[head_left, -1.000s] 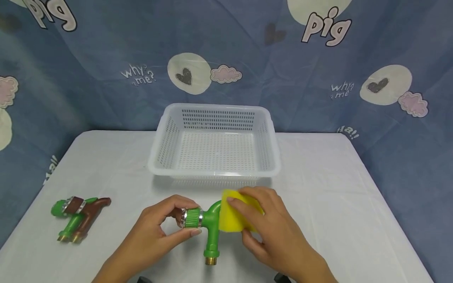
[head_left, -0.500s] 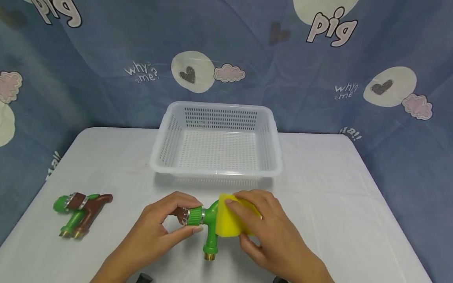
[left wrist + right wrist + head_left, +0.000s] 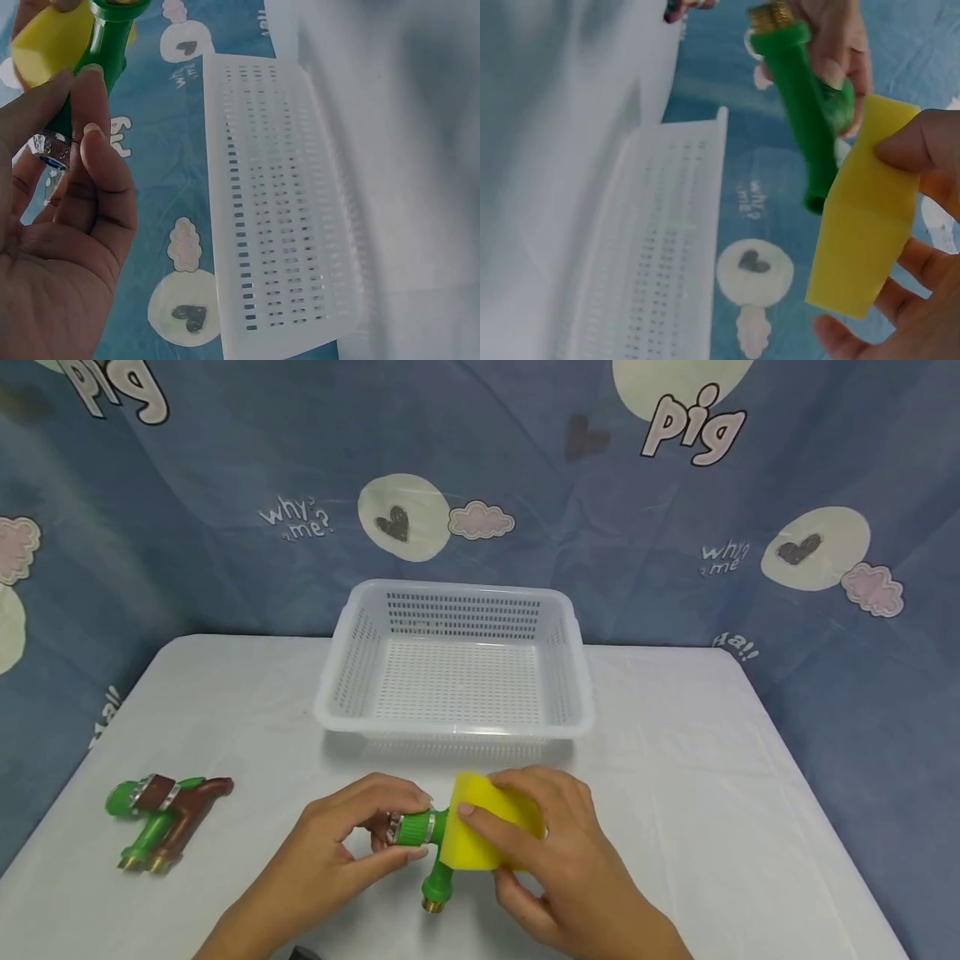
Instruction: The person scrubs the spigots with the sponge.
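Note:
A green tap (image 3: 437, 883) with a brass threaded end is held by its ribbed handle end between the thumb and fingers of my left hand (image 3: 330, 852). My right hand (image 3: 562, 868) pinches a yellow sponge (image 3: 491, 827) against the tap's spout side, covering most of the spout in the head view. In the right wrist view the bent sponge (image 3: 862, 217) lies along the green pipe (image 3: 799, 105), its open spout end just showing. The left wrist view has the tap (image 3: 109, 45) at upper left, with the sponge (image 3: 49, 45) behind it.
A white perforated plastic basket (image 3: 453, 727) stands at the back middle of the white-covered table (image 3: 675, 760). On the left lie a brown tap (image 3: 191, 818) and a green tap (image 3: 153, 839), close together. A patterned blue cloth (image 3: 547, 543) hangs behind.
The sponge has slid left and slightly down across the tap, hiding more of its spout. The tap's threaded end has swung a little left. The left hand keeps its grip.

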`<move>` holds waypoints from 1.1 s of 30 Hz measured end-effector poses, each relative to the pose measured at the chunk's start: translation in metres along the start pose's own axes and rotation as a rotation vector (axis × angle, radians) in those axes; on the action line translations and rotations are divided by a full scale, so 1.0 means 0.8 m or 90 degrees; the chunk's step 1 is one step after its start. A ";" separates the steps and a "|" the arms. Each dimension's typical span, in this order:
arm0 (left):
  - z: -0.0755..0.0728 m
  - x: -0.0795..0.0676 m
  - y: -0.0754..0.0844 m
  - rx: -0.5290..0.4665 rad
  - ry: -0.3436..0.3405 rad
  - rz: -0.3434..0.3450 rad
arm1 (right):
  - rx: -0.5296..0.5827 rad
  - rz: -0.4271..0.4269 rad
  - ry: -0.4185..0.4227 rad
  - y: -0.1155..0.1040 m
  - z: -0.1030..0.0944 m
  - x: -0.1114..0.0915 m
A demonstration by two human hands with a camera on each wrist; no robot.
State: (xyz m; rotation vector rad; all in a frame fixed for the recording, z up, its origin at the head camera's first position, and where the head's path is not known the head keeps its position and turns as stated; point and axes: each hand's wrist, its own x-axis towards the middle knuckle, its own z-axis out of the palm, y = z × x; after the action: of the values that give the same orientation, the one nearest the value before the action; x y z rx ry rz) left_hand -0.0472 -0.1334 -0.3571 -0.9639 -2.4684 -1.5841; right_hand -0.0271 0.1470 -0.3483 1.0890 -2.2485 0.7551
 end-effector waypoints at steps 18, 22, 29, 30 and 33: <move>0.000 0.000 -0.005 -0.013 -0.028 0.015 | -0.003 0.024 0.002 0.004 0.000 -0.001; 0.000 0.000 -0.005 0.003 -0.028 0.013 | -0.038 0.057 -0.003 0.012 0.000 -0.004; 0.000 0.000 -0.002 -0.001 -0.025 0.003 | -0.056 0.121 0.006 0.021 -0.014 -0.007; -0.001 0.000 -0.002 -0.004 -0.022 0.001 | -0.049 0.114 0.009 0.018 -0.013 -0.006; 0.000 -0.001 0.000 -0.012 -0.017 -0.009 | -0.021 0.049 0.023 0.009 -0.006 -0.001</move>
State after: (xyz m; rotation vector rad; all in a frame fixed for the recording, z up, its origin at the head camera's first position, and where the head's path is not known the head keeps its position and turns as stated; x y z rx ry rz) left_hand -0.0467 -0.1339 -0.3569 -0.9789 -2.4884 -1.6126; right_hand -0.0318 0.1547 -0.3471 0.9707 -2.2745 0.7597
